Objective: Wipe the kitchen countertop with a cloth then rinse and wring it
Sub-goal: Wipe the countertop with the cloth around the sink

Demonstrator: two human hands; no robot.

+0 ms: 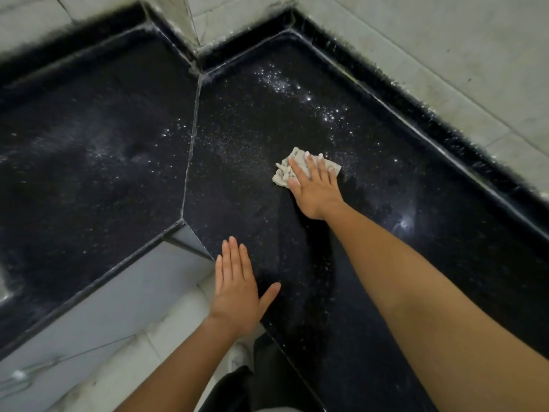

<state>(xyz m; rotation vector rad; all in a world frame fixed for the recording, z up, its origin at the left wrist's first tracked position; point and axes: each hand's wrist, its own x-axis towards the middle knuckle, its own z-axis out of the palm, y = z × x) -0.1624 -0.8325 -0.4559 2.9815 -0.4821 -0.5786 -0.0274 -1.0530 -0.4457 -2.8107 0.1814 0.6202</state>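
While left hand (236, 288) lies flat on countertop (401, 239), flat right hand (315, 188) presses cloth (281, 173) underneath.

countertop (104, 150): black, speckled, wet | cloth (297, 165) lying on it

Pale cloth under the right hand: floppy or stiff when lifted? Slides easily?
Likely floppy: the cloth lies crumpled in folds under the flat right hand. Probably slides readily when pushed; the black countertop looks polished and droplet-speckled. Possibly damp, so heavier than it looks.
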